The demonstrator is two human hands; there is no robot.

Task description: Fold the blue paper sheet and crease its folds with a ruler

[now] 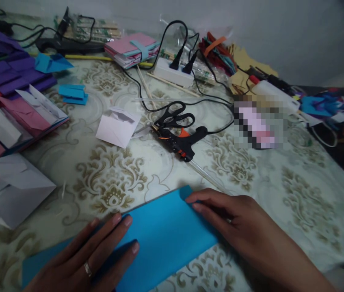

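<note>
A pale tabletop with tan floral scrolls carries a long, smooth blue paper slantwise near its front edge. The right hand sets its fingertips at the far right corner — whether pinching, I cannot tell — while the left hand lies open, fingers spread flat. The step seems to be steadying or flattening the sheet; the next move likely calls for even pressure and aligned edges. Beyond sit a black plastic glue gun, loop-handled scissors and a crisp, squarish white folded paper.
</note>
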